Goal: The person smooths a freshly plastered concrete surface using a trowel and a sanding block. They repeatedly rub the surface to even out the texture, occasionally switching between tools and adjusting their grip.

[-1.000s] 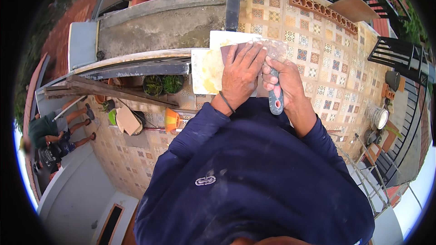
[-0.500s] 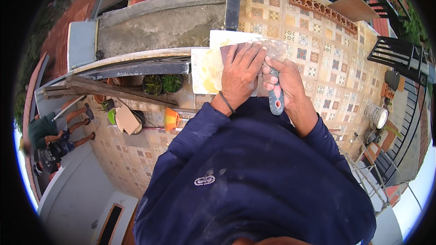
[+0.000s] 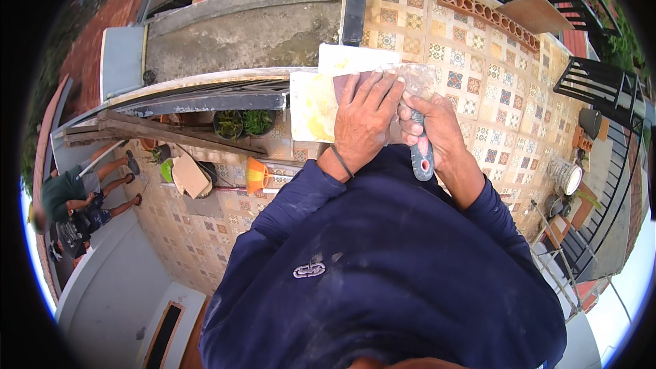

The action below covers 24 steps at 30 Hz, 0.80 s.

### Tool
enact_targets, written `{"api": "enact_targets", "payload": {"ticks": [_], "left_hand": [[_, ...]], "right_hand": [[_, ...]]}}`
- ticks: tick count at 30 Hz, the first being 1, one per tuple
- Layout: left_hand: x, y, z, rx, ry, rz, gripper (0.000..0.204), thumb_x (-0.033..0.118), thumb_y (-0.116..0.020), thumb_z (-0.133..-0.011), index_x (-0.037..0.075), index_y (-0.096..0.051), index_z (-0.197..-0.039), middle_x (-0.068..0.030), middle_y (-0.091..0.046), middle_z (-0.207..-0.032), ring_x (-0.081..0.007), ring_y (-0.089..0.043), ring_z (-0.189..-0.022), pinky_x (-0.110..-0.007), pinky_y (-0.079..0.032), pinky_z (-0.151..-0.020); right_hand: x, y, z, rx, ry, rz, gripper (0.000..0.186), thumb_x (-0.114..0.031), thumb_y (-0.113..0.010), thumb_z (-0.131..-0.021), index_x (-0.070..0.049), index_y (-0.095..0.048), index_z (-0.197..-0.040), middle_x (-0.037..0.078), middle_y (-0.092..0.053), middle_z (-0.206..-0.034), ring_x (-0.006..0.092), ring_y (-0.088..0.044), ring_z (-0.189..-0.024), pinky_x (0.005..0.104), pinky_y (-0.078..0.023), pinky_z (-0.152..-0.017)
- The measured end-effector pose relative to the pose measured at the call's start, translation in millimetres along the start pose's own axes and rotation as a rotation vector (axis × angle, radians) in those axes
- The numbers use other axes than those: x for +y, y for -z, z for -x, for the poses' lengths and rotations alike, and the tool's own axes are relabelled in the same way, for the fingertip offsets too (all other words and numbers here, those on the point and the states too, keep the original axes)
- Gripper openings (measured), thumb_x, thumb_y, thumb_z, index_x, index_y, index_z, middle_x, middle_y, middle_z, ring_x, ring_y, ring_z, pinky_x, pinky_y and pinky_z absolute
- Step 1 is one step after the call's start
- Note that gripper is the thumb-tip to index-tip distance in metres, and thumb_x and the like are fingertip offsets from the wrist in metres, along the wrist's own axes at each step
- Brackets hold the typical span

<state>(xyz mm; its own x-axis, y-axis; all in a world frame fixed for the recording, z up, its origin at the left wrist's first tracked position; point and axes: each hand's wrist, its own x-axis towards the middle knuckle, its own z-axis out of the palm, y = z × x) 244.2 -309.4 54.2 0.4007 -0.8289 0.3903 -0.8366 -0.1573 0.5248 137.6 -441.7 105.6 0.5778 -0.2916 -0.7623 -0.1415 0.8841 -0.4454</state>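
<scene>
My right hand (image 3: pixel 437 125) is closed round the dark grey handle of a putty knife (image 3: pixel 421 152). Its wide, stained metal blade (image 3: pixel 418 78) points away from me, past my left fingertips. With fingers stretched out, my left hand (image 3: pixel 367 113) lies flat on a dark brown sheet (image 3: pixel 339 85) that resembles sandpaper, close beside the blade. My left thumb is hidden. Beneath both hands is a white, flat-topped surface (image 3: pixel 305 106) with yellow stains.
A dark metal rail (image 3: pixel 205 104) runs left from the white top. Below it stand potted plants (image 3: pixel 257 121), wooden planks (image 3: pixel 178 138) and an orange broom (image 3: pixel 256 175). Two people (image 3: pixel 72 205) are at the far left. Perforated bricks (image 3: pixel 485 17) lie on the patterned tile floor (image 3: pixel 502 113).
The putty knife's handle end has swung slightly toward me and to the right. My left hand has shifted a little, still flat on the brown sheet.
</scene>
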Motion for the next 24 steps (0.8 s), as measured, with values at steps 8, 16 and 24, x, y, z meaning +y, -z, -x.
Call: {"api": "enact_targets", "payload": {"ticks": [8,16,24], "left_hand": [[0.9,-0.1,-2.6,0.014,0.018,-0.007,0.059,0.005,-0.075,-0.084,0.009,-0.069,-0.143,-0.0101,-0.070,-0.144,-0.0337,-0.064,-0.138,-0.055,-0.044,-0.120],[2.1,3.1,-4.7,0.005,0.030,0.012,0.060,0.002,-0.075,-0.083,0.009,-0.070,-0.143,-0.0103,-0.071,-0.144,-0.0339,-0.065,-0.137,-0.055,-0.045,-0.119],[2.4,1.2,-5.4,0.024,0.015,-0.002,0.061,0.001,-0.075,-0.083,0.009,-0.070,-0.142,-0.0108,-0.071,-0.144,-0.0341,-0.065,-0.136,-0.054,-0.045,-0.118]], "right_hand": [[-3.0,-2.3,-2.7,-0.016,-0.013,0.006,0.006,-0.008,-0.061,-0.110,-0.003,-0.062,-0.112,0.006,-0.063,-0.081,0.0103,-0.054,-0.055,0.0283,-0.046,-0.046],[-4.8,-3.9,-4.5,-0.013,-0.031,0.012,0.007,-0.008,-0.061,-0.109,-0.003,-0.062,-0.114,0.006,-0.064,-0.081,0.0108,-0.054,-0.053,0.0291,-0.046,-0.045],[-6.2,-1.8,-5.4,-0.022,-0.036,0.041,0.008,-0.009,-0.063,-0.109,-0.003,-0.062,-0.115,0.005,-0.064,-0.080,0.0103,-0.054,-0.052,0.0287,-0.046,-0.045]]}}
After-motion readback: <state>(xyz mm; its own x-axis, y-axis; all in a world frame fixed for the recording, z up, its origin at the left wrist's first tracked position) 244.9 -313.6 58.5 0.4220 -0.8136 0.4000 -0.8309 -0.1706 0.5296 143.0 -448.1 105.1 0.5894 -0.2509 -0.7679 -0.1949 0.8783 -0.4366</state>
